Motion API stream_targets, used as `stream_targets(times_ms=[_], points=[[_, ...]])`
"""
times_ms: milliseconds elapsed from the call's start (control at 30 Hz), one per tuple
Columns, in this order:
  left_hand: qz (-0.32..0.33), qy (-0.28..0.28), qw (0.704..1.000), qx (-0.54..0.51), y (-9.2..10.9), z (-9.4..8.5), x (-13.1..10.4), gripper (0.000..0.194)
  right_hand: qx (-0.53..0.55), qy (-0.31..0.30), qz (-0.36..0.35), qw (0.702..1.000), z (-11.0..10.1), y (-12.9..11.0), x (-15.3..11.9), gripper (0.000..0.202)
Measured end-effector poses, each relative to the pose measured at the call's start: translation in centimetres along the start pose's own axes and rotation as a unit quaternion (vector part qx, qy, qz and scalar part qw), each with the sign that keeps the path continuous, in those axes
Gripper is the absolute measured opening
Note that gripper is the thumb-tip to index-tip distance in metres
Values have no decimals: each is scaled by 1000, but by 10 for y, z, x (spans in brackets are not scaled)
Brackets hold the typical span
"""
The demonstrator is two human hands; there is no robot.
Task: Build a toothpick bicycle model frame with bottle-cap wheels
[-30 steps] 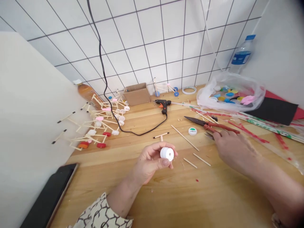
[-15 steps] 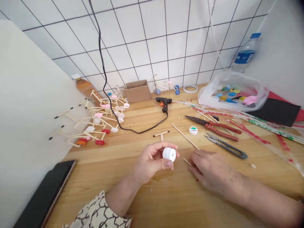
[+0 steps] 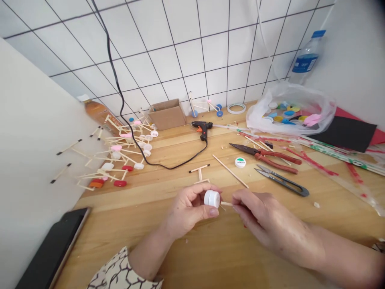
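White caps (image 3: pixel 211 199) pinched in L hand (image 3: pixel 189 206), above wood tabletop (image 3: pixel 204 261); R hand (image 3: pixel 266 224) grips short stick (image 3: pixel 226 204), tip nr caps. Tiled wall (image 3: pixel 186 24) behind; glue gun (image 3: pixel 204 126) & cardboard box (image 3: pixel 170 118) twd back, white side panels (image 3: pixel 33 128) L & R.

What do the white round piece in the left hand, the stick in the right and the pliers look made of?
White round piece: probably plastic, smooth with a soft sheen, judging by its even white. Stick: likely bare wood, matt, from its pale tan tone. Pliers: dull, dark jaws suggest metal; the reddish handles could be plastic or rubber.
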State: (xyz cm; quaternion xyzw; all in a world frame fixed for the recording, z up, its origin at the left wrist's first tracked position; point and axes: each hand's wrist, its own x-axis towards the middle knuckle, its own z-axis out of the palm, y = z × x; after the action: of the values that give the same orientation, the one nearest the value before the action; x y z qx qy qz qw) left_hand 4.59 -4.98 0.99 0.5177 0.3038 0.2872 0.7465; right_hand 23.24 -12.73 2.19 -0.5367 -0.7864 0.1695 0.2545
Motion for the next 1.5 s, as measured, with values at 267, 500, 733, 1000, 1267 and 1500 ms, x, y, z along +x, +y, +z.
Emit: stream_targets(times_ms=[267, 500, 733, 1000, 1267, 1500], points=[[-38, -3, 999, 7, -1, 6, -3, 32, -26, 30, -35, 999, 4, 4, -1, 18], [-39, -3, 998, 49, -2, 9, -6, 35, -24, 28, -50, 998, 7, 4, -3, 19], [55, -29, 976, 210, 4, 23, -10, 21, 30, -2, -16, 999, 11, 2, -5, 18], [101, 5, 933, 345, 4, 27, -13, 27, 170, 4, 32, 985, 7, 5, 4, 15], [130, 19, 933, 335, 0, 23, -14, 22, 181, -36, 102, 978, 8, 10, 5, 12], [173, 15, 920, 351, -5, 23, -14, 19, 97, -13, 99, 990, 8, 10, -1, 12]])
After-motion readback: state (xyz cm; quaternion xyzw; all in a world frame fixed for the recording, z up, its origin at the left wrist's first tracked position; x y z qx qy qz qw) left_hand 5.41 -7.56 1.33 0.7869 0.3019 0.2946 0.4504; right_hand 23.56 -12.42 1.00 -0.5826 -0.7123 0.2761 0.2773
